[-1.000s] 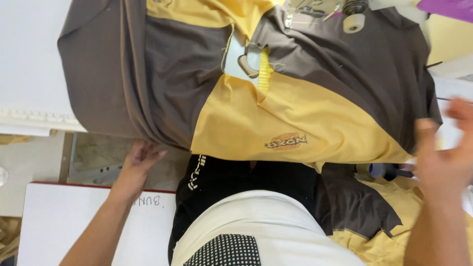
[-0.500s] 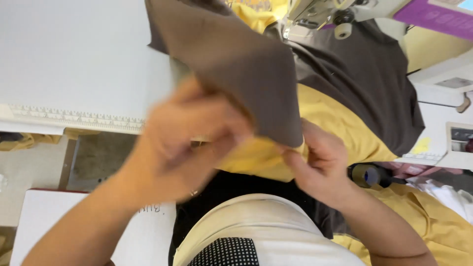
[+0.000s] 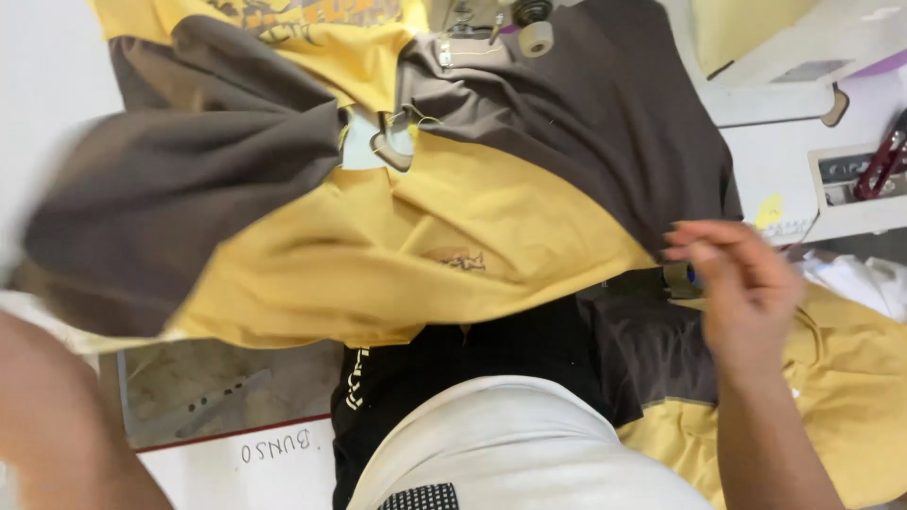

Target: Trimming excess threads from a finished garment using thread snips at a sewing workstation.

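Head view
Garment: a yellow and dark brown shirt (image 3: 406, 236) lies spread over the white sewing table (image 3: 47, 76), bunched in folds, its lower edge hanging over the table's near side toward my lap.
Garment detail: a small printed emblem (image 3: 455, 259) sits on the yellow panel; a gap in the cloth near the middle shows the table beneath.
My right hand: my right hand (image 3: 742, 283) hangs in the air just beside the shirt's right edge, fingers (image 3: 694, 247) loosely spread and pointing left, gripping nothing, not touching the cloth as far as I can see.
My left hand: only a blurred stretch of my left arm (image 3: 57, 416) shows at the lower left, below the brown sleeve; my hand itself is not clearly visible, so I cannot tell whether those fingers are closed or loose.
Sewing machine: the sewing machine head (image 3: 491, 24) stands at the top, just above the shirt's collar area.
Pile: more yellow and brown garments (image 3: 841, 378) lie heaped at my right, under my right forearm.
Lap: black cloth (image 3: 453, 368) and my white top (image 3: 510, 444) fill the bottom centre.
Scissors: red-handled scissors (image 3: 883, 161) rest in a tray at far right.
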